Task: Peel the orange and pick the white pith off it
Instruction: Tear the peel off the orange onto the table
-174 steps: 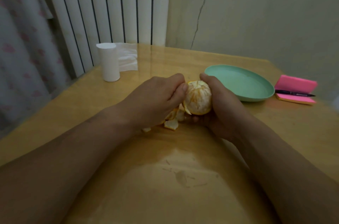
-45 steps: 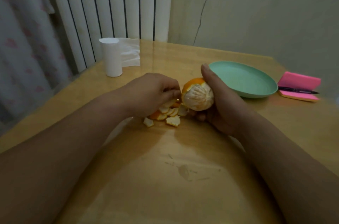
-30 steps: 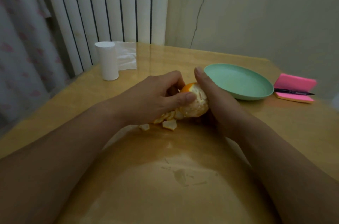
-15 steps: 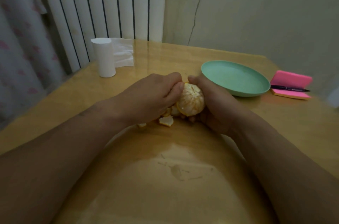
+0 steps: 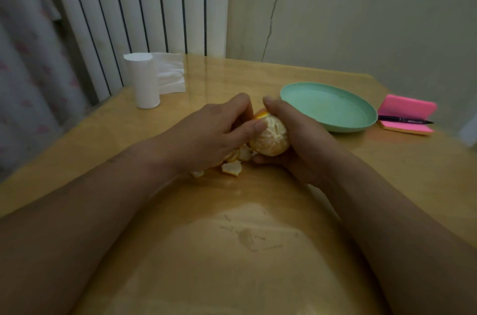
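right hand [image 5: 302, 141] grip still cupping orange [image 5: 272, 139], left hand [image 5: 206, 134] grip now pinching peel [image 5: 259, 115], thumb across fruit

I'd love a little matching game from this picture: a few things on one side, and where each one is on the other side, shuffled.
Things:
1. orange
2. pen
3. peel pieces
4. green plate

Places:
A. lying on the pink notepad
B. on the table, partly under the left hand
C. gripped in the right hand
D. on the table, right of both hands, with nothing in it

Pairs: 1-C, 2-A, 3-B, 4-D
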### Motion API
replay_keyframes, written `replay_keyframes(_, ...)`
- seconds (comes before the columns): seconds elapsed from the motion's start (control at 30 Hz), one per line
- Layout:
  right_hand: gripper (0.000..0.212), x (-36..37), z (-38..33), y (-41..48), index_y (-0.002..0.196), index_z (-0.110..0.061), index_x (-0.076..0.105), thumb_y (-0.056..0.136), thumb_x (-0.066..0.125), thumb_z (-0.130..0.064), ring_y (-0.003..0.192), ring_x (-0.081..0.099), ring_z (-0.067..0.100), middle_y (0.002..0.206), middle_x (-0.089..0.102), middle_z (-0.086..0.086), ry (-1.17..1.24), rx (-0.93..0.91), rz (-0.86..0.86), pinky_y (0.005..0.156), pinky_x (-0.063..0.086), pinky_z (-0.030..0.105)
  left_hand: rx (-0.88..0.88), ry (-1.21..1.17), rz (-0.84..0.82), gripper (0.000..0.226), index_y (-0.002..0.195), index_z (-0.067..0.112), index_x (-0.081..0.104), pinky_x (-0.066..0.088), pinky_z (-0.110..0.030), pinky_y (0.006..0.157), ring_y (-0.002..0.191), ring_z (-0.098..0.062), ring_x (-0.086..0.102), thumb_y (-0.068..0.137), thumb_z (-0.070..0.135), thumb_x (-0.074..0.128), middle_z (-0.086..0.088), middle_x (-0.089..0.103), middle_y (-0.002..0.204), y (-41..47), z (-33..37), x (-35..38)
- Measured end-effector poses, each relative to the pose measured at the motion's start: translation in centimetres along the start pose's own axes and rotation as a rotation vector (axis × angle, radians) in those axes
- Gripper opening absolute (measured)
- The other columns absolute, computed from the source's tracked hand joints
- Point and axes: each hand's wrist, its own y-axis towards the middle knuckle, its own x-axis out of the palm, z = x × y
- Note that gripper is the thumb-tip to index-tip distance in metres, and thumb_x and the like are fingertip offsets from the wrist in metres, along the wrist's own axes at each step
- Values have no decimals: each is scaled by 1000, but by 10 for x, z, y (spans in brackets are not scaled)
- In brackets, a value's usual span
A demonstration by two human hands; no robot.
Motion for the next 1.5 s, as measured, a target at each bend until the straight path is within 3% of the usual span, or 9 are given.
replay_keyframes(0.17,31,4,1,1,112,-8,65,104,58,-37,70,71,21,84,69,11,83,-88,17,60,60,35,134,128,62,30,100,28,50,38,-21,58,71,-7,59,112,53,38,14,58,77,0,-3,0)
replay_keyframes(0.4,30,5,4,7,116,-7,63,105,58,-34,68,71,23,83,69,13,107,-127,40,58,59,36,221,411,279,29,95,22,46,32,-35,57,57,-18,45,110,41,31,11,45,70,6,-1,14)
replay_keyframes(0.77,37,4,7,8,127,2,59,109,51,-29,85,70,27,96,67,20,122,-293,-3,80,56,42,128,74,409,31,93,10,56,47,-47,58,61,-20,61,113,28,40,-3,64,71,7,-1,17)
replay_keyframes(0.9,52,-4,12,9,115,-10,69,93,66,-57,99,70,35,103,71,18,-133,-388,139,95,55,61,126,3,238,29,102,17,54,46,-31,57,68,-12,61,114,40,42,5,63,78,2,-1,13)
replay_keyframes(0.97,52,-6,11,7,114,-15,69,91,68,-62,95,71,24,103,73,11,-219,-416,192,88,58,53,120,-18,165,27,106,18,53,45,-26,58,74,-12,62,112,43,45,5,63,83,1,-1,11)
replay_keyframes(1.07,55,-7,10,3,118,-23,65,91,62,-70,90,73,11,102,75,-3,-353,-404,198,79,60,34,111,-6,228,24,103,14,56,47,-36,63,73,-13,62,114,34,47,3,65,82,0,-4,9)
replay_keyframes(1.17,73,-5,13,1,126,-25,62,82,60,-83,94,78,21,107,78,3,-379,-210,38,80,63,40,133,87,307,23,100,15,56,43,-30,57,66,-11,57,113,31,48,7,59,75,0,-7,8)
replay_keyframes(1.27,67,-5,11,0,128,-13,62,89,67,-66,89,77,27,106,77,12,-294,-169,-60,71,58,37,153,137,323,23,102,14,58,39,-27,57,66,-10,53,112,31,48,7,57,77,0,-8,7)
replay_keyframes(1.5,55,-18,8,-1,133,-16,60,90,79,-44,107,75,29,124,71,13,-225,-279,-125,85,59,36,53,-101,421,28,95,13,63,52,-34,66,74,-14,65,114,30,50,3,67,78,0,-3,8)
